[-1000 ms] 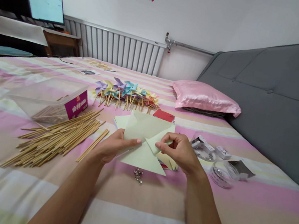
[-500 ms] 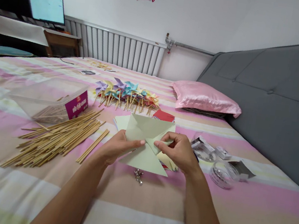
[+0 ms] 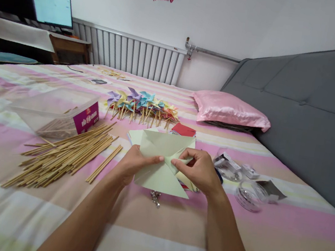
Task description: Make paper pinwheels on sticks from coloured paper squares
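Note:
Both hands hold a pale green paper square (image 3: 159, 181) above the bed, its slits running from the corners toward the middle. My left hand (image 3: 133, 162) grips the paper's left side, thumb on top near the centre and fingers hidden beneath. With thumb and fingertips, my right hand (image 3: 200, 170) pinches a flap curled in toward the centre. Small shiny metal pieces (image 3: 155, 199) lie in a heap just below the paper's near edge. Behind it rest more pale sheets (image 3: 134, 135) and a stack of red paper (image 3: 184, 129).
Thin wooden sticks (image 3: 61, 160) are piled at left beside a clear plastic box (image 3: 52, 112). Several finished paper pinwheels (image 3: 144, 103) lie farther back. Round clear containers (image 3: 248, 196) and small boxes (image 3: 250, 171) sit at right. A pink pillow (image 3: 231, 110) leans near the grey headboard (image 3: 307, 117).
The flap in my right hand is drawn slightly closer to the paper's centre. My left thumb has shifted a little to the right; the rest looks the same.

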The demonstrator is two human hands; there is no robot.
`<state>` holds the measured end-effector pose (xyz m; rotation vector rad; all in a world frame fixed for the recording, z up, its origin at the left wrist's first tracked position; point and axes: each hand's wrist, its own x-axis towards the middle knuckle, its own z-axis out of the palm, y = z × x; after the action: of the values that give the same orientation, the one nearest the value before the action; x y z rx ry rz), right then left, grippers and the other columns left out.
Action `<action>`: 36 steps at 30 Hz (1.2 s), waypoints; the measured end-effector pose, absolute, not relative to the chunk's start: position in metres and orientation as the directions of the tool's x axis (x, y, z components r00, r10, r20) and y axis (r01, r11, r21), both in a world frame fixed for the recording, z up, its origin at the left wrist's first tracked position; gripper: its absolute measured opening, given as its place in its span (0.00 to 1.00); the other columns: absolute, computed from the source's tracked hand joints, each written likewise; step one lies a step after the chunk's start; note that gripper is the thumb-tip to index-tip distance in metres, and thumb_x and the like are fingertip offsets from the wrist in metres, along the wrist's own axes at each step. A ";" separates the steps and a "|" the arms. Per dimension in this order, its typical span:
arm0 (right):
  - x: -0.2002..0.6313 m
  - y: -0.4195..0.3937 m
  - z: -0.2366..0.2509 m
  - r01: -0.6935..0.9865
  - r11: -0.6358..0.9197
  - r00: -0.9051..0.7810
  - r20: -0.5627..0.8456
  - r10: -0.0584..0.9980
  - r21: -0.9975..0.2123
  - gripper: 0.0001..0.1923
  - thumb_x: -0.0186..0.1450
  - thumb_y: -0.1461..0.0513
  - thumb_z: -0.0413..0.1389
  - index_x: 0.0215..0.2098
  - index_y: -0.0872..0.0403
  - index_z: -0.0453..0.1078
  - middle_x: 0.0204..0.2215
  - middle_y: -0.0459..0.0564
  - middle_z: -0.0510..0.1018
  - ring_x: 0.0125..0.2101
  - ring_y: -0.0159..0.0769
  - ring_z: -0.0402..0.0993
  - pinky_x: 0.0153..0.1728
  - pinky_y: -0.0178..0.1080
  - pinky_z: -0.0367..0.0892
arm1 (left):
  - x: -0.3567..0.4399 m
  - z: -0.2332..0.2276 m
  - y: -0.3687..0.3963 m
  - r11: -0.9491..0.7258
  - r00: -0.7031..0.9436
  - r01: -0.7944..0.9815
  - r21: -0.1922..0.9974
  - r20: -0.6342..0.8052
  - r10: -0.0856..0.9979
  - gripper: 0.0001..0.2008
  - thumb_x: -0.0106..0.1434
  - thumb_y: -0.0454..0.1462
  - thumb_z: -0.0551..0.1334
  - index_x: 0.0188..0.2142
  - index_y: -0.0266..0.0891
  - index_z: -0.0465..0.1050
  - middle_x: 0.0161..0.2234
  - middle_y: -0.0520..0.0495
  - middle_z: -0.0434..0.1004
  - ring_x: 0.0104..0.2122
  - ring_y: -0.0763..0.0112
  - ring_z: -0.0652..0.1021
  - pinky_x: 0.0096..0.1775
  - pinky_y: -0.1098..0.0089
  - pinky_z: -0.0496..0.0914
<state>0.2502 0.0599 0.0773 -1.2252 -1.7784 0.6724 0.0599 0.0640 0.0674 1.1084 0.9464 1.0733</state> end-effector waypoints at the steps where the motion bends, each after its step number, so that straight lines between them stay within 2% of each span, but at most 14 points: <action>1: 0.250 0.060 0.077 0.473 0.375 -0.156 0.343 0.926 -0.797 0.12 0.54 0.57 0.59 0.19 0.55 0.65 0.16 0.44 0.70 0.18 0.30 0.65 0.18 0.31 0.57 | 0.060 0.067 0.064 0.099 0.224 -0.185 0.978 -0.057 0.973 0.25 0.43 0.40 0.72 0.41 0.33 0.76 0.40 0.37 0.79 0.33 0.58 0.79 0.35 0.65 0.72; 5: 0.246 0.059 0.078 0.468 0.377 -0.121 0.365 0.923 -0.799 0.12 0.54 0.57 0.60 0.20 0.54 0.65 0.16 0.44 0.70 0.18 0.30 0.65 0.18 0.31 0.58 | 0.062 0.067 0.063 0.107 0.201 -0.222 0.969 -0.062 0.978 0.26 0.43 0.40 0.72 0.43 0.33 0.75 0.42 0.37 0.79 0.32 0.59 0.79 0.34 0.65 0.72; 8: 0.239 0.056 0.082 0.365 0.371 -0.062 0.376 0.925 -0.854 0.13 0.52 0.57 0.62 0.32 0.52 0.66 0.21 0.43 0.72 0.20 0.31 0.69 0.21 0.32 0.63 | 0.066 0.066 0.063 0.096 0.151 -0.292 0.952 -0.053 0.987 0.28 0.43 0.39 0.73 0.45 0.33 0.74 0.43 0.37 0.78 0.33 0.59 0.79 0.36 0.64 0.72; 10: 0.232 0.054 0.084 0.256 0.372 -0.020 0.380 0.925 -0.892 0.24 0.51 0.57 0.63 0.45 0.50 0.62 0.32 0.47 0.75 0.25 0.33 0.73 0.24 0.34 0.68 | 0.068 0.065 0.064 0.070 0.100 -0.345 0.936 -0.037 0.994 0.30 0.43 0.39 0.73 0.47 0.33 0.73 0.43 0.37 0.78 0.34 0.58 0.79 0.36 0.64 0.72; 12: 0.227 0.053 0.085 0.168 0.366 0.020 0.374 0.927 -0.916 0.37 0.51 0.57 0.63 0.55 0.47 0.53 0.42 0.51 0.74 0.29 0.35 0.76 0.27 0.36 0.71 | 0.071 0.064 0.065 0.041 0.049 -0.378 0.925 -0.024 0.999 0.32 0.42 0.39 0.73 0.49 0.34 0.71 0.43 0.38 0.78 0.36 0.57 0.79 0.37 0.63 0.72; 14: 0.224 0.055 0.082 0.101 0.324 0.051 0.331 0.942 -0.940 0.44 0.50 0.57 0.64 0.60 0.46 0.47 0.44 0.53 0.73 0.30 0.37 0.77 0.30 0.38 0.72 | 0.072 0.064 0.065 0.012 0.013 -0.395 0.918 -0.008 1.000 0.33 0.42 0.40 0.73 0.49 0.35 0.71 0.42 0.39 0.79 0.37 0.57 0.79 0.38 0.63 0.72; 16: 0.223 0.057 0.079 0.015 0.257 0.041 0.257 0.965 -0.966 0.44 0.50 0.56 0.65 0.59 0.49 0.49 0.41 0.54 0.76 0.32 0.39 0.77 0.33 0.41 0.73 | 0.073 0.064 0.065 -0.010 0.001 -0.405 0.914 0.012 1.000 0.33 0.43 0.39 0.73 0.50 0.35 0.70 0.43 0.39 0.78 0.38 0.57 0.78 0.39 0.63 0.72; 20: 0.224 0.061 0.074 -0.134 0.157 -0.047 0.165 0.985 -0.978 0.36 0.48 0.55 0.66 0.51 0.53 0.60 0.32 0.52 0.80 0.33 0.44 0.78 0.35 0.43 0.73 | 0.074 0.066 0.063 -0.021 0.008 -0.399 0.917 0.026 1.000 0.32 0.43 0.39 0.73 0.49 0.34 0.71 0.42 0.39 0.79 0.37 0.58 0.78 0.38 0.64 0.72; 23: 0.224 0.060 0.075 -0.193 0.144 -0.066 0.160 0.985 -0.971 0.33 0.46 0.56 0.67 0.48 0.53 0.63 0.33 0.52 0.81 0.33 0.44 0.79 0.35 0.43 0.73 | 0.076 0.067 0.060 -0.035 0.014 -0.405 0.914 0.045 0.999 0.31 0.43 0.39 0.72 0.49 0.35 0.72 0.43 0.39 0.78 0.37 0.59 0.78 0.38 0.64 0.72; 31: 0.224 0.060 0.073 -0.185 0.155 -0.022 0.162 0.987 -0.970 0.26 0.46 0.57 0.67 0.41 0.54 0.68 0.34 0.51 0.81 0.33 0.43 0.78 0.33 0.41 0.73 | 0.080 0.066 0.060 -0.004 0.039 -0.383 0.924 0.020 0.999 0.30 0.42 0.38 0.73 0.46 0.33 0.73 0.40 0.39 0.79 0.38 0.56 0.78 0.39 0.62 0.73; 36: 0.230 0.062 0.072 -0.188 0.132 -0.030 0.140 0.990 -0.973 0.25 0.46 0.59 0.67 0.41 0.54 0.68 0.33 0.51 0.81 0.32 0.41 0.78 0.33 0.40 0.72 | 0.073 0.069 0.060 0.040 0.136 -0.382 0.923 0.013 0.991 0.28 0.47 0.39 0.71 0.48 0.35 0.72 0.43 0.39 0.78 0.39 0.60 0.78 0.38 0.67 0.71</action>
<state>0.2304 0.0616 0.0722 -0.9521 -1.1637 1.2218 0.0727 0.0605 0.0692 0.9682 0.8285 1.2610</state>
